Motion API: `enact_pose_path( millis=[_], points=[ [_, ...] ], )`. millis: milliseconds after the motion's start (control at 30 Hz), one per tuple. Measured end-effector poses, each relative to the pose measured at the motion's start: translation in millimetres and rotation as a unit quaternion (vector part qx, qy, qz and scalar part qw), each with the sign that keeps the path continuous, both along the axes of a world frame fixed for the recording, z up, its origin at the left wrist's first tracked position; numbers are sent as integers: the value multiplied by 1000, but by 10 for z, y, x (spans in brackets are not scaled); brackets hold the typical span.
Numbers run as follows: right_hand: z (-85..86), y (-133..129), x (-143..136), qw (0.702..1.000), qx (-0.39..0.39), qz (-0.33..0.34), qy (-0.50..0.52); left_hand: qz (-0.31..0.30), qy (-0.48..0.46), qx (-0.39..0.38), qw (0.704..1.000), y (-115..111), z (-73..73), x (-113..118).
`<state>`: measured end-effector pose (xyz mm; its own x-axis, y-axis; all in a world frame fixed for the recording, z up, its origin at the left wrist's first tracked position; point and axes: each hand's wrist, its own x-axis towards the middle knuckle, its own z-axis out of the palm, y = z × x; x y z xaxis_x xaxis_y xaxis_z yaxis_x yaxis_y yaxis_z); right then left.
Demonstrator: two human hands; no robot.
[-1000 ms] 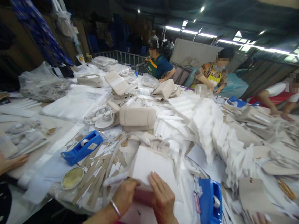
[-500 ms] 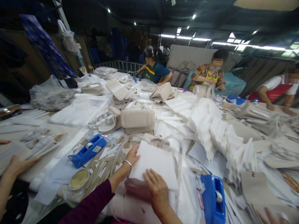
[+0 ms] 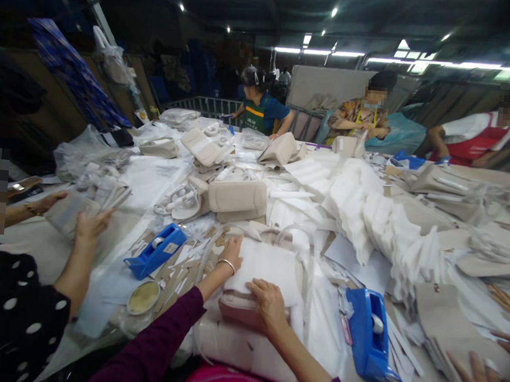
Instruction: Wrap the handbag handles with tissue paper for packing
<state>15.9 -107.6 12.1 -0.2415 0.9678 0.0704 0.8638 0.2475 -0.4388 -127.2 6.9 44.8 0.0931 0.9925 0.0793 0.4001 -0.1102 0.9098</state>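
A beige handbag (image 3: pixel 241 312) lies in front of me with a white foam sheet (image 3: pixel 273 266) over its top. At the sheet's left edge is my left hand (image 3: pixel 231 255), closed on that edge with the thumb on top. My right hand (image 3: pixel 268 305) rests on the sheet's front edge, fingers stretched out; its thumb is hidden. A clear-wrapped strap or handle (image 3: pixel 312 278) curves around the bag's right side. White wrapped padding (image 3: pixel 225 344) lies under and in front of the bag.
Blue tape dispensers stand left (image 3: pixel 155 251) and right (image 3: pixel 369 335) of the bag, near a round tin (image 3: pixel 143 297). Wavy foam sheets (image 3: pixel 367 217) and more beige bags (image 3: pixel 237 198) cover the table. Co-workers' hands are at left (image 3: pixel 87 225) and right (image 3: pixel 482 379).
The foam sheet now lies lower and flatter over the bag, showing more of the bag's front. My hands stay on it. The left co-worker has leaned in and moved a bag farther forward.
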Motion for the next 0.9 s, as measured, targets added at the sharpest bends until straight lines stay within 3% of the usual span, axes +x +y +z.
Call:
enact_pose_path(
  millis=[67,200,300,367,467,633,767,900],
  points=[
    [7,0,-9,1000,-11,3,-11,-62,35,5,997,14,38,26],
    [24,-3,-29,999,-27,-10,-23,-270,77,18,959,-27,106,48],
    [25,8,-32,999,-41,-16,-32,-343,55,11,938,-103,152,2],
    [15,17,-24,998,-49,-17,-39,-331,70,7,941,-154,174,-84],
    [-5,24,-4,997,-52,-15,-56,-261,115,-5,959,-236,149,-309],
    [1,25,-3,996,-27,14,-89,-210,124,-75,967,-472,-92,-666],
    [0,30,-50,995,-18,12,-93,-153,123,-85,977,-641,-257,-651],
    [-38,36,-96,996,-27,-26,-87,-55,173,-35,983,-737,-269,-504]
  ],
)
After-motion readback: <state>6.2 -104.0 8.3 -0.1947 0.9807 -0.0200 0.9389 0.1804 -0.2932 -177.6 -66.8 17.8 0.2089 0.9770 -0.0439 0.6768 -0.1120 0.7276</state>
